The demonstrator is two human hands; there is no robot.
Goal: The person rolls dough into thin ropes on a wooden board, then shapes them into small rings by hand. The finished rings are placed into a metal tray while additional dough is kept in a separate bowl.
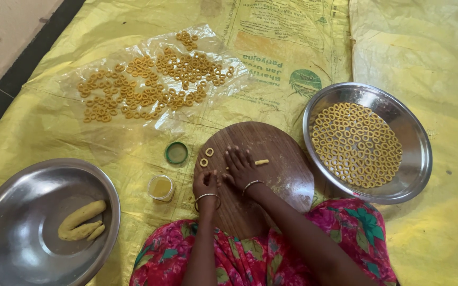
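- A thin dough strand (261, 162) is rolled on the round wooden board (271, 175) under the flat, unclenched right hand (241, 167); the left hand (205, 184) is curled, its contents hidden.
- Two finished rings (206, 157) lie at the board's ten o'clock.
- Many rings fill the steel plate (417, 175) at three o'clock; more are spread on plastic sheet (149, 116) at eleven.
- Dough logs (82, 220) remain in the bowl (6, 222) at eight, so more shaping seems left.

Small open jar (161, 187), green lid (176, 153), perhaps oil inside.

Single head-worn view, looking steeply down from above onto round wooden board (255, 175) on yellow sheet (425, 53). Close range; lap at bottom edge. No second view.
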